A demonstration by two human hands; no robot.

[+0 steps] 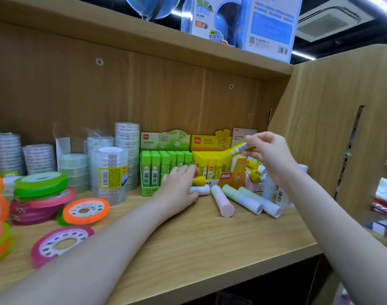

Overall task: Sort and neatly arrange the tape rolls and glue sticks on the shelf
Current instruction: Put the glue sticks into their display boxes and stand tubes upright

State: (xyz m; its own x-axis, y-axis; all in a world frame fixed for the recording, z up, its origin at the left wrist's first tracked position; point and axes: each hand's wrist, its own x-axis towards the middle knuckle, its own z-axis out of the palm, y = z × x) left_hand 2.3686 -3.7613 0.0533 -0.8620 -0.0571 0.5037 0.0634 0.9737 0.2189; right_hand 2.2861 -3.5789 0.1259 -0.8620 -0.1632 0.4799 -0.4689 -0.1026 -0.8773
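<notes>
While the right hand (268,150) pinched a small yellow plastic glue stick (241,148) at its fingertips, tilted above the yellow cardboard display box (210,159) just left of it, seemingly to slot it in, the left hand (179,190) curled over another short yellow stick (198,180) on the wooden shelf board (188,238). Pastel sticks (241,200) lay loose between both hands; stacked clear tape rolls (110,172) stood well left.

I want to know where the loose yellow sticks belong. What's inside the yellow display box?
The yellow display box holds upright yellow glue sticks, packed in rows. The right hand holds another yellow stick above it. The box's right side is hidden behind an orange card, so free slots can't be confirmed.
</notes>
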